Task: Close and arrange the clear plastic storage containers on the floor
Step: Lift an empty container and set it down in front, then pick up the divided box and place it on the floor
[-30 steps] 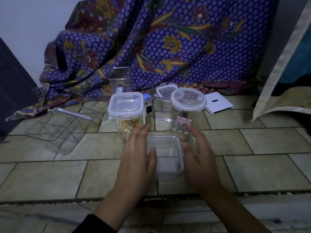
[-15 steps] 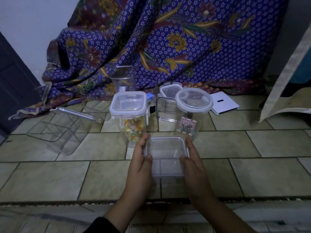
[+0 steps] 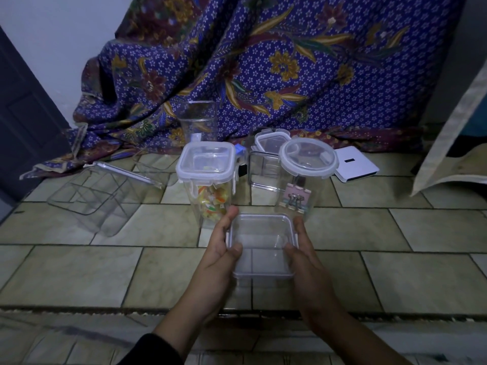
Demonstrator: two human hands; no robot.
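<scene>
Both hands grip a small square container (image 3: 261, 246), no lid on it, near centre on the tiled floor (image 3: 395, 272). Left hand (image 3: 218, 248) clamps its left wall, thumb over the rim; right hand (image 3: 303, 248) clamps the right wall likewise. Cannot tell if it is lifted or resting.

Done, by the look of it: tall square jar (image 3: 208, 180) with colourful contents is lidded, round-lid jar (image 3: 300, 180) with binder clips is lidded, both just beyond the hands.

Left: the held container needs a lid; a loose lid (image 3: 271, 139) sits far behind an open clear box (image 3: 263, 169); an open tall tub (image 3: 197, 119) stands far back; a divided tray (image 3: 89, 196) lies tipped at left. Roughly a third through.
</scene>
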